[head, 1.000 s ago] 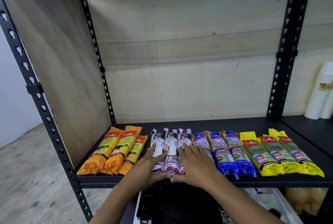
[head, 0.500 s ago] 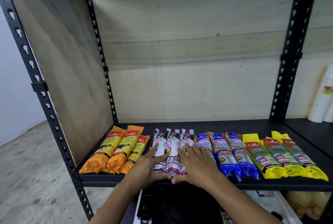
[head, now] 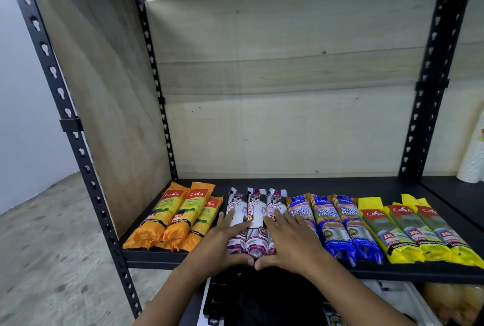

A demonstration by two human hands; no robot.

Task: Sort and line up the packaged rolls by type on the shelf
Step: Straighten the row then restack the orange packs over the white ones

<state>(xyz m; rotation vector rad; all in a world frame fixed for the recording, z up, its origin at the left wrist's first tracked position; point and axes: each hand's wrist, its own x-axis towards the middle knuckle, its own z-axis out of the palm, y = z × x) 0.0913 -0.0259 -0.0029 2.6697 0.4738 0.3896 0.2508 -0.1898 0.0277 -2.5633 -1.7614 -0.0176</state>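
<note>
Four groups of packaged rolls lie side by side on the black shelf (head: 340, 185). From the left: three orange rolls (head: 178, 215), three white and purple drawstring rolls (head: 255, 210), three blue rolls (head: 332, 221), three yellow rolls (head: 408, 231). My left hand (head: 222, 242) lies flat against the left side of the white and purple group. My right hand (head: 290, 242) lies flat on its right side, fingers spread over the rightmost white roll and the first blue one. Both thumbs meet at the rolls' front ends. Neither hand lifts anything.
Black perforated uprights (head: 78, 147) frame the bay, with plywood panels at the left and back. A stack of white cups (head: 474, 158) stands in the bay to the right. Dark items sit on the level below (head: 262, 299). The back half of the shelf holds nothing.
My hands have stayed cupped around the white and purple rolls, thumbs closing together at the front ends. The view has shifted slightly; the rolls have barely moved.
</note>
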